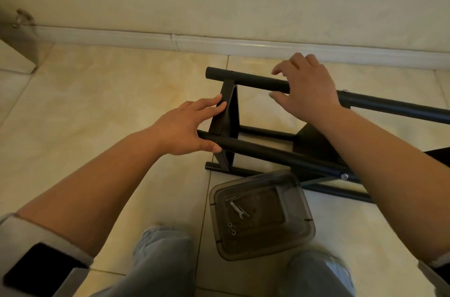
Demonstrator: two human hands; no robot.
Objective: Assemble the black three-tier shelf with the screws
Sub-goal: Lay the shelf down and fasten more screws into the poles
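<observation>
The black shelf frame lies on its side on the tiled floor, its round tubes running left to right. My left hand rests with straight fingers on the flat end panel, the thumb under the near tube. My right hand lies over the far top tube, fingers loosely spread above it and thumb below. A silver screw head shows on the near tube, another on the far tube.
A smoky clear plastic box stands on the floor in front of the frame, holding a small wrench, bolts and washers. The wall with skirting board runs close behind. My knees are at the bottom edge.
</observation>
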